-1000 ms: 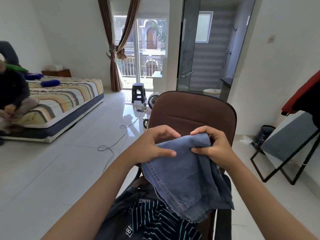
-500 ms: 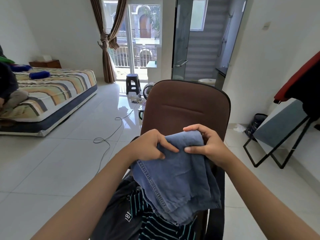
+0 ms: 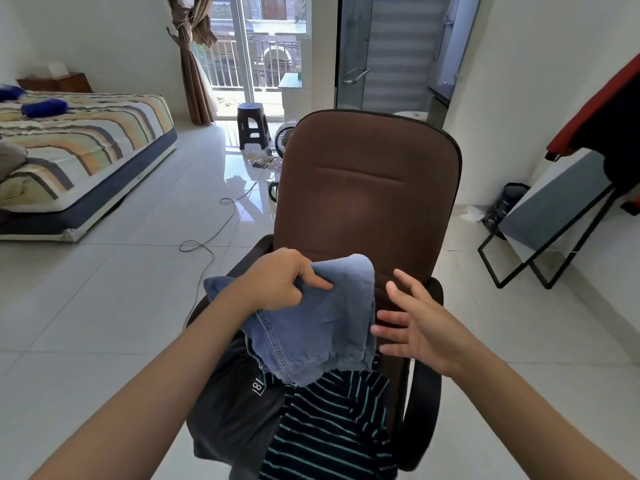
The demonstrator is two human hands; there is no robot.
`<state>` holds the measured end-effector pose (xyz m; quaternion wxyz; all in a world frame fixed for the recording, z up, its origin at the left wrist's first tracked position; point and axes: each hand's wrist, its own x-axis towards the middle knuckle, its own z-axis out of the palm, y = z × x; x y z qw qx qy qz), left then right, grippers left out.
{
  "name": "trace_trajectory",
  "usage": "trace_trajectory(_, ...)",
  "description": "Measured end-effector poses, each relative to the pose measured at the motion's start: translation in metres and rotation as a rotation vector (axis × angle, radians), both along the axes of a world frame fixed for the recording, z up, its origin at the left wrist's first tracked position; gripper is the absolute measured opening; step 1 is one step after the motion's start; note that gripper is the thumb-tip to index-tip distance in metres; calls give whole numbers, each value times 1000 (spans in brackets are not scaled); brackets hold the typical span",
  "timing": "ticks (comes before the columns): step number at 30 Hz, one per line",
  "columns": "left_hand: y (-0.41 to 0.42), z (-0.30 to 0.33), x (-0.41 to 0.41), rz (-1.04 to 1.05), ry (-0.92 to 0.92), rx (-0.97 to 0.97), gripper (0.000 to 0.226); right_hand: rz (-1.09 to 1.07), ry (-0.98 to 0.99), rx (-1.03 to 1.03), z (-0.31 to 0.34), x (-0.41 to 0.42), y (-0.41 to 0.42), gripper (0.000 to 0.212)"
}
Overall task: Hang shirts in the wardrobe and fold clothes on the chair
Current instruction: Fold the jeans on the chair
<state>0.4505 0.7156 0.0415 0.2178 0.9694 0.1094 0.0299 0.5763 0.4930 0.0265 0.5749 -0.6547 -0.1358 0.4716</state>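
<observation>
A brown office chair stands in front of me, its back facing the window. My left hand grips the top edge of folded blue jeans, which hang over the chair seat. My right hand is spread open just right of the jeans, fingers straight, holding nothing. Under the jeans on the seat lie a dark striped shirt and a dark grey garment with a small white label.
A striped mattress lies on the floor at left. A cable trails across the white tiles. A black stool and a fan stand by the window. A black metal frame with a red-and-black garment stands at right.
My right hand has let go of the jeans and opened beside them. My left hand still holds them, now lower over the seat. The view has tilted down.
</observation>
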Motion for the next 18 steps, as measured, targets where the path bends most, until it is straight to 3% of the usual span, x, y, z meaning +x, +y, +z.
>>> trace_trajectory(3,-5,-15,-3,-24,-8,34,68,182,67,-44,-6,0,9,74)
trace_trajectory(6,-20,-27,-5,-94,6,126,64,229,120,-108,-16,-3,20,87)
trace_trajectory(11,-33,-39,-12,-178,-118,194,63,226,-115,-115,-32,-7,18,68)
trace_trajectory(14,-36,-49,-14,-251,-158,245,61,229,45,-86,-35,-4,11,63)
trace_trajectory(18,-44,-60,-10,-286,-148,263,62,29,366,-103,-42,0,14,49)
